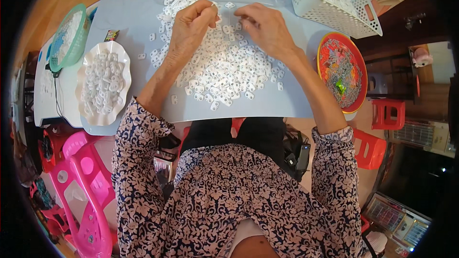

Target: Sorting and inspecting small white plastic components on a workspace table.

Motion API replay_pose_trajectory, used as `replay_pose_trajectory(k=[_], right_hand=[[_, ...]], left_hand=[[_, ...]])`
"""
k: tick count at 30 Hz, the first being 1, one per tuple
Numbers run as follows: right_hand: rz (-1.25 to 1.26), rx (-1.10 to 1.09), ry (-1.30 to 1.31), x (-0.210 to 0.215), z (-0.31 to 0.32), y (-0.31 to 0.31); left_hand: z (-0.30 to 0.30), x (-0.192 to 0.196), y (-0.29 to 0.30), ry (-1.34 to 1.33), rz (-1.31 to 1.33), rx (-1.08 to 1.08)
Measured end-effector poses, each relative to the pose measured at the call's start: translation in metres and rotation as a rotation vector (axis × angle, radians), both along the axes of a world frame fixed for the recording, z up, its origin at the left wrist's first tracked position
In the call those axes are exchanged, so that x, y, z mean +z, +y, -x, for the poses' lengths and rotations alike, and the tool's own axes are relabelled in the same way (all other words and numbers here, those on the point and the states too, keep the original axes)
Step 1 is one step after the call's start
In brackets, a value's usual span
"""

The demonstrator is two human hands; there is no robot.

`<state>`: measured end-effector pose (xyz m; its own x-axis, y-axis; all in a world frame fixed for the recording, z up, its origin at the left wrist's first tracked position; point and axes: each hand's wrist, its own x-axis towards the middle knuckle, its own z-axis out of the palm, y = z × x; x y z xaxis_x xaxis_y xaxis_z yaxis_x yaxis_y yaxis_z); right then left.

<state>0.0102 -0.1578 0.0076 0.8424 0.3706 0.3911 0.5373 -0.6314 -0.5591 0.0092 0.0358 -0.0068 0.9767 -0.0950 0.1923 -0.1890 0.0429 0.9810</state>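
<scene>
Over white plastic pieces [224,67]: left hand [191,26] pinching one piece, right hand [265,26] grip unclear.

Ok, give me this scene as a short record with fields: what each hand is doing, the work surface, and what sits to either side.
left hand: left hand pinches a small white plastic piece at the far edge of the heap
right hand: right hand has fingertips bent down onto the heap; whether it holds a piece cannot be told
surface: pale grey board with a heap of small white plastic pieces
left side: white scalloped dish full of white pieces; green basket
right side: red round tray with coloured bits; white perforated basket
</scene>
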Motion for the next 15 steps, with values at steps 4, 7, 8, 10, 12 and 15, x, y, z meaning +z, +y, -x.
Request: replay_pose_trajectory(k=[4,7,8,10,12,15], right_hand=[[0.206,0.161,-0.119,-0.007,-0.003,0.007],[0.177,0.155,-0.039,-0.007,-0.005,0.004],[0.179,0.154,-0.041,-0.007,-0.009,0.002],[0.110,0.094,-0.086,-0.007,-0.024,0.000],[0.116,0.074,-0.133,-0.005,-0.035,0.002],[0.130,0.085,-0.142,-0.009,-0.045,0.004]], left_hand=[[0.000,0.001,0.006,-0.042,0.022,0.018],[0.002,0.002,0.008,-0.042,0.014,0.030],[0.002,0.003,0.005,-0.039,-0.003,0.031],[0.005,0.004,0.001,-0.034,-0.012,0.031],[0.005,0.005,0.000,-0.026,-0.025,0.027],[0.006,0.007,0.001,-0.014,-0.034,0.049]])
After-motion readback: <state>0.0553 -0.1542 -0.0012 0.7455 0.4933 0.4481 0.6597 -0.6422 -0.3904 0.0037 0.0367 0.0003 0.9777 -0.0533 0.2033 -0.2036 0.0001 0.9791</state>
